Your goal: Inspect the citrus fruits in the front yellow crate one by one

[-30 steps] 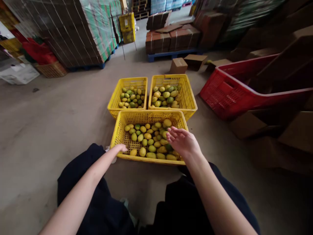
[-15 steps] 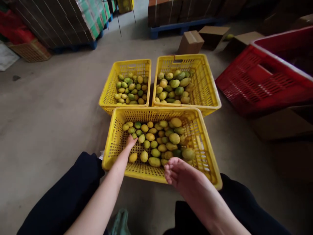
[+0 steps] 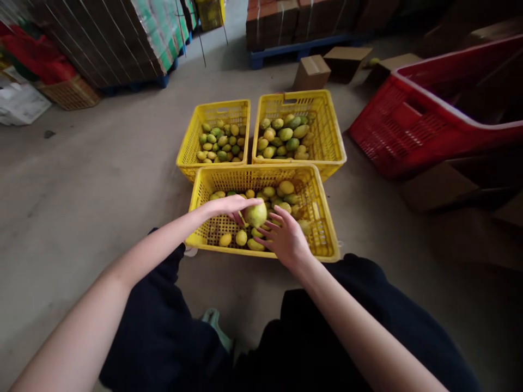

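Note:
Above the near yellow crate (image 3: 327, 228), my left hand (image 3: 231, 206) is closed on a pale green-yellow lemon (image 3: 257, 214), thumb and fingers around its left side. My right hand (image 3: 288, 239) is just right of that lemon, fingers spread and palm turned toward it; whether a fingertip touches it I cannot tell. Beneath both hands lie more lemons, from yellow to dark green. Two yellow ones, among them a small lemon (image 3: 225, 239), lie at the crate's near side. My hands and forearms cover part of the pile.
Two more yellow crates holding lemons, a left one (image 3: 186, 144) and a right one (image 3: 337, 144), adjoin the near crate's far side. A large red crate (image 3: 384, 120) stands at right, with cardboard boxes (image 3: 312, 73) behind. Loaded blue pallets (image 3: 302, 50) stand farther back.
My left hand has lifted a lemon from the crate's left part and brought it right, to the middle. My right hand has moved up beside it and spread its fingers.

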`<state>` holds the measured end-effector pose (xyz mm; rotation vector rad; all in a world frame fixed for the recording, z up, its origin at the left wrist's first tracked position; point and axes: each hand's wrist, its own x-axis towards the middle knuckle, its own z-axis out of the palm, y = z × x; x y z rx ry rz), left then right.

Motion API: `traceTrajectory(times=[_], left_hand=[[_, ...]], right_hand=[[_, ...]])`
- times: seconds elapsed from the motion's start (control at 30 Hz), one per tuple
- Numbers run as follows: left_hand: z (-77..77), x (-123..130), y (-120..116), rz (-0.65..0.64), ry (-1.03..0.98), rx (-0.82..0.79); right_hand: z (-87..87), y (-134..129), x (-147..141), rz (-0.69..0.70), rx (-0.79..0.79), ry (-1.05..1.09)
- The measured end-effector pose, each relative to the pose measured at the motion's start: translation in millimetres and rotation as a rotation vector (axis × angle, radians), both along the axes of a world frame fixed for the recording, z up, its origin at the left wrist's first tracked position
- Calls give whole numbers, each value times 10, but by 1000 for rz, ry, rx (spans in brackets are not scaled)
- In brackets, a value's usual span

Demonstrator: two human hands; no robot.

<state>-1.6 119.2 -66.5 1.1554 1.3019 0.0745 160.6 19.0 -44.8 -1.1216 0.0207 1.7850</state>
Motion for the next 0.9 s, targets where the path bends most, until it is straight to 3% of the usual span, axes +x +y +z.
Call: traceTrajectory(times=[0.1, 0.13, 0.2, 0.27, 0.37, 0.5, 0.6, 0.73, 0.9], left_hand=[[328, -19, -134, -72, 7, 246], [342, -63, -155, -84, 57, 351], [218, -177, -163, -157, 238, 506], [-71, -283, -158, -310, 474, 497], [-650, -341, -192, -421, 590, 430], [-1383, -218, -258, -541, 606, 503], [-1801, -86, -210, -640, 531, 594], [-2171, 13, -63, -706, 453, 620], [-2366, 82, 31, -656, 469, 627]], right_hand=[[102, -27, -77, 81, -14, 33], [128, -25, -86, 82, -21, 29], [159, -8, -75, 62, -53, 18], [174, 15, -25, 16, -64, 21], [201, 38, 101, -49, -60, 19], [284, 15, 270, -95, -116, -32], [353, -28, 320, -122, -130, -55], [408, -73, 299, -65, -152, -1], [412, -92, 307, -32, -127, -4]])
